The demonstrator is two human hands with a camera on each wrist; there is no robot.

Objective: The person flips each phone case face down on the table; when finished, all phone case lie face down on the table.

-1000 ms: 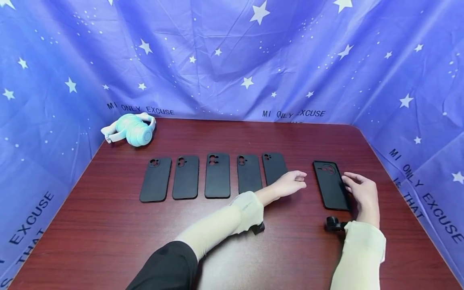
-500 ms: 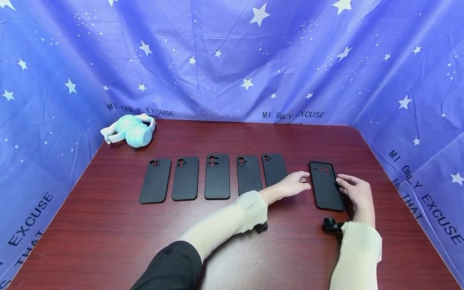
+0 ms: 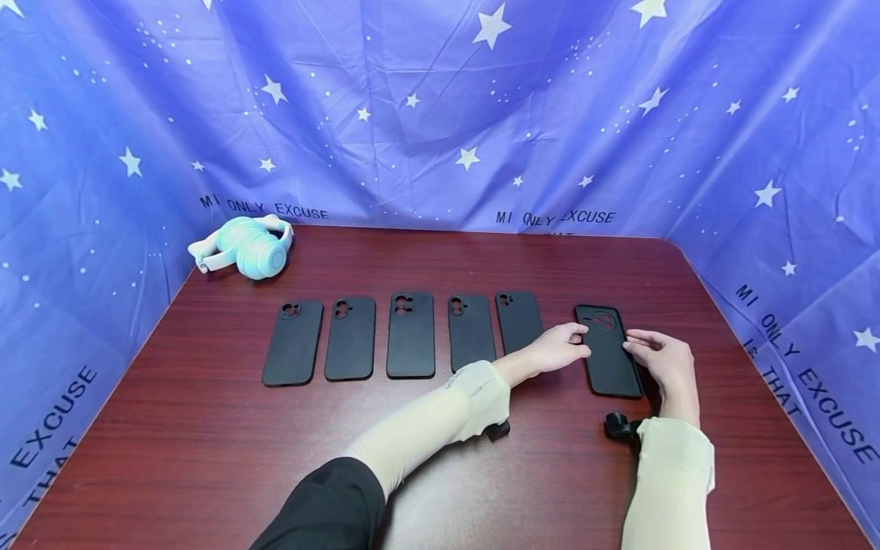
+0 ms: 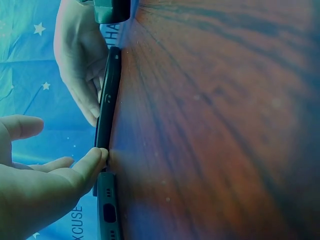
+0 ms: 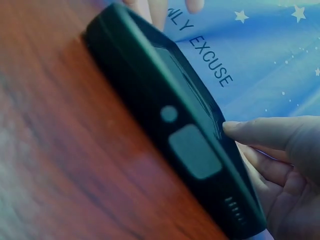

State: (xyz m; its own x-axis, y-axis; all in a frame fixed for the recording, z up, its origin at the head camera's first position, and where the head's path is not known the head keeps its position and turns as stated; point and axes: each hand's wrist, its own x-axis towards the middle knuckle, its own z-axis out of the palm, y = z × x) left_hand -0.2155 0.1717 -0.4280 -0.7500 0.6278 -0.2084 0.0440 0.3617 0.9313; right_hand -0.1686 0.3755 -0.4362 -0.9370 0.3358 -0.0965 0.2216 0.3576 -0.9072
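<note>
Phone case (image 3: pixel 606 351) by desk right edge: plain matte black. Five cases in row (image 3: pixel 411 334): same black. Desk (image 3: pixel 206 451): dark red-brown woodgrain. Headphones (image 3: pixel 250 246), far left corner: mint with white band. Backdrop (image 3: pixel 440 107): blue-violet, white stars, dark lettering. Sleeves (image 3: pixel 426 420): cream.

— What lay on the tabletop (image 3: pixel 206 458) apart from the item in hand?
— Five black phone cases (image 3: pixel 402 334), face down in a row across the middle. Mint-and-white headphones (image 3: pixel 249 246) sat at the far left corner.
— And the surround?
— A blue star-printed cloth (image 3: pixel 440 114) hung behind the far edge and along both side edges.
</note>
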